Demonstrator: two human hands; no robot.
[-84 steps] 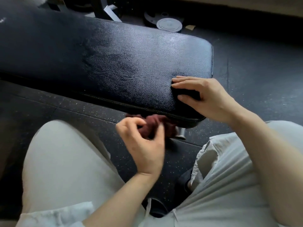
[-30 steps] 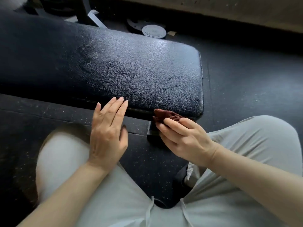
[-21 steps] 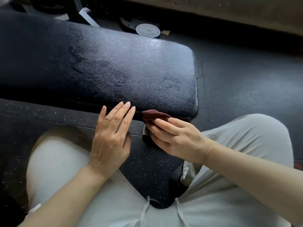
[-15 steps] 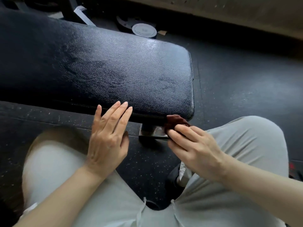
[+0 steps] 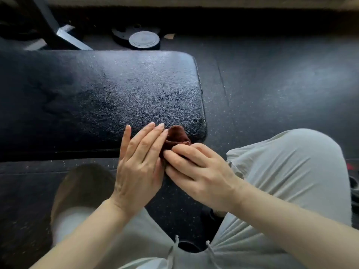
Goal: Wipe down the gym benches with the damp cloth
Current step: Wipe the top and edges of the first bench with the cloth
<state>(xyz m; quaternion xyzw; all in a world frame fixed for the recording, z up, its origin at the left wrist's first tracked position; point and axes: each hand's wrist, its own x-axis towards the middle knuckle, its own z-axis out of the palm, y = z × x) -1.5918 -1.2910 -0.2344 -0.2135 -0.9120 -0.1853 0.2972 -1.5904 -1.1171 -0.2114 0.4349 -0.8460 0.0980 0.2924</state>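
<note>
Head view, looking down over a crouching person's knees in light trousers [image 5: 287, 171]. Black padded bench [image 5: 101, 90] runs from the left, its rounded end at centre; its textured top shows a faint sheen. Dark red cloth [image 5: 175, 135], bunched, sits between both hands just in front of the bench's near corner. Right hand [image 5: 202, 171] pinches the cloth, fingers curled over its lower folds. Left hand [image 5: 139, 162] has fingers straight and together, laid flat against the cloth's left side, fingertips reaching over the bench edge. Speckled rubber floor [image 5: 272, 90] surrounds the bench; a round weight plate [image 5: 144, 40] and a metal frame [image 5: 64, 34] lie beyond it.
</note>
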